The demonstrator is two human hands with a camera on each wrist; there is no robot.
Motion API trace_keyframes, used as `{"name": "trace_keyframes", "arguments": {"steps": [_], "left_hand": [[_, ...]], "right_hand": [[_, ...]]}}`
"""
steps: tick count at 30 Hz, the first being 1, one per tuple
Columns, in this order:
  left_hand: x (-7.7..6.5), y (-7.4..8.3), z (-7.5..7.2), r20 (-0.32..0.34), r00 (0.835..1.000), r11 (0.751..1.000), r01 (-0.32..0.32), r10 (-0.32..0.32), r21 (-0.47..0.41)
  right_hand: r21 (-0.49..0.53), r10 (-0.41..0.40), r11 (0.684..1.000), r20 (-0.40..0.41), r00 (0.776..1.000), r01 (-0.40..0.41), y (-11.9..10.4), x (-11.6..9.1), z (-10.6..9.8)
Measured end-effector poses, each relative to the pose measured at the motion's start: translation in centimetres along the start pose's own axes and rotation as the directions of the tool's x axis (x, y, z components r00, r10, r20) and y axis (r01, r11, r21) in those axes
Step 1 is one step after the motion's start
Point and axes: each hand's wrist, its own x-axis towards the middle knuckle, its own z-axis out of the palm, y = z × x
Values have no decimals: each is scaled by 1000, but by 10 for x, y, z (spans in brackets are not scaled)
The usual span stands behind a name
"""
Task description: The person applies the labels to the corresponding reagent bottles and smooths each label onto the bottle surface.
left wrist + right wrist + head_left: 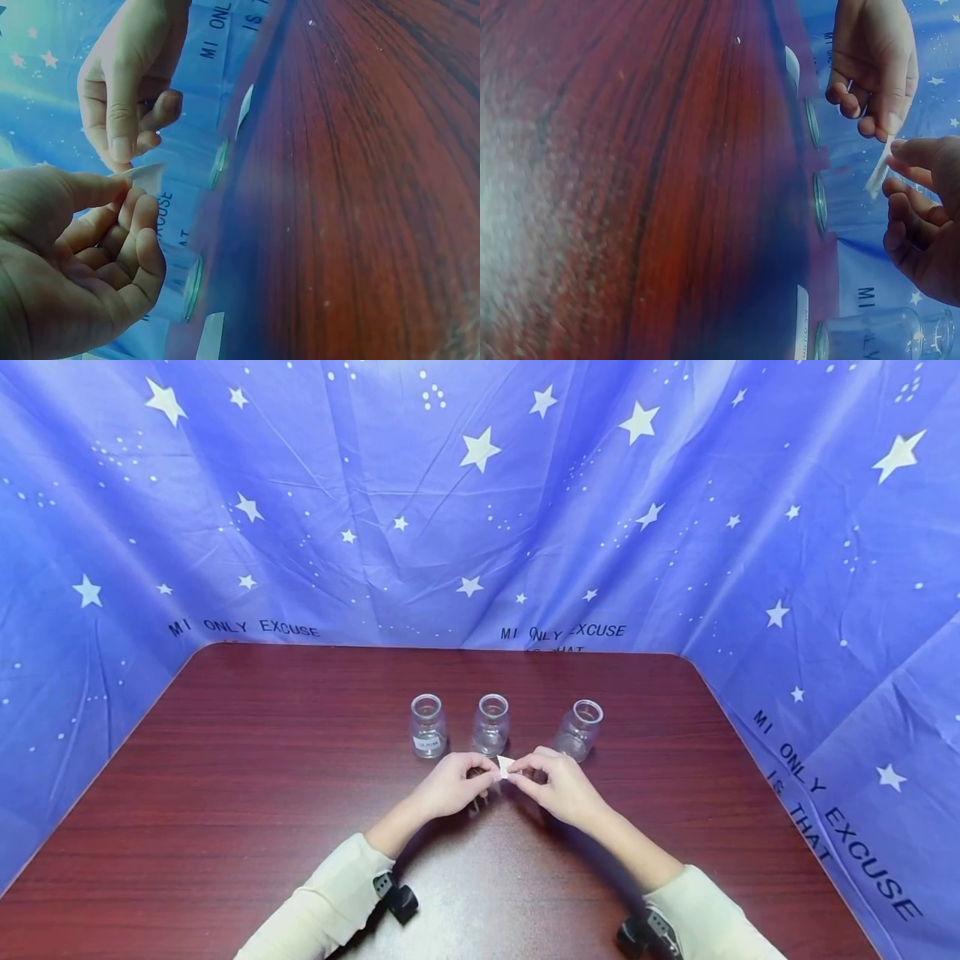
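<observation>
Both hands meet over the table in front of three clear glass jars. Between them is a small white paper label [506, 765], folded or bent. My left hand [455, 783] pinches it from the left with thumb and forefinger, the other fingers loosely curled. From the opposite side, my right hand [558, 785] pinches it between thumb and fingertips. The left jar [427, 722] bears a white label with dark writing. The middle jar [491, 722] stands just behind the fingers. The right jar [581, 727] is partly covered by the right hand.
More white paper slips [211, 336] show near the jar bases in the wrist views; one slip [802, 322] carries writing. A tiny white speck [738, 40] lies on the dark red wooden table [262, 735]. A blue star-printed curtain [390, 485] surrounds the table's back and sides.
</observation>
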Motion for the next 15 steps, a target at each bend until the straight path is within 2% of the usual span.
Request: {"name": "trace_keyframes", "arguments": {"steps": [7, 15], "left_hand": [[1, 4, 0, -16, 998, 995, -53, 55, 90], [0, 8, 3, -2, 998, 992, -66, 66, 108]], "right_hand": [[22, 27, 999, 23, 999, -27, -2, 0, -1], [59, 40, 997, 28, 999, -41, 0, -2, -1]]}}
